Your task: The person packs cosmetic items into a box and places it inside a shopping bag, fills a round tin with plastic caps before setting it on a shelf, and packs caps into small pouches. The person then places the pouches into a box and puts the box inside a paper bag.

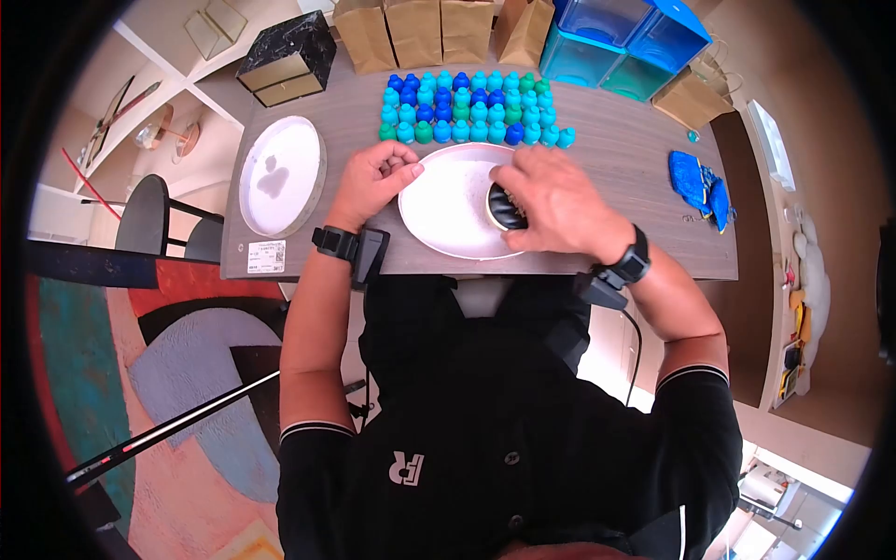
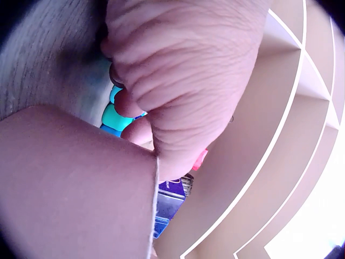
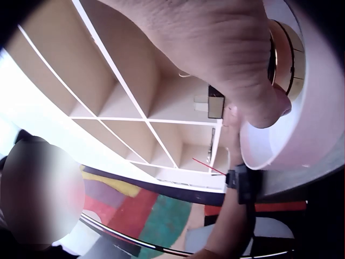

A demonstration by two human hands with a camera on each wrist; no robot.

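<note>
A white oval basin (image 1: 439, 210) with a pale pink rim sits at the table's front, whitish inside. Over its right side, my right hand (image 1: 560, 201) grips a round object (image 1: 505, 205) with a black ribbed face and a cream rim. The right wrist view shows this round object (image 3: 296, 59) from the side, with a cream wall and a gold ring; the palm covers the rest. My left hand (image 1: 378, 182) rests at the basin's left edge, fingers loosely curled, thumb tip right at the rim. From the left wrist, the back of the left hand (image 2: 183, 70) hides most of its fingers.
Rows of small blue, turquoise and green bottles (image 1: 467, 112) stand behind the basin. A second white oval tray (image 1: 313, 177) with a wet patch lies at left. Paper bags (image 1: 415, 33), a black marbled box (image 1: 289, 56) and blue drawers (image 1: 607, 56) line the back; blue packets (image 1: 695, 182) lie right.
</note>
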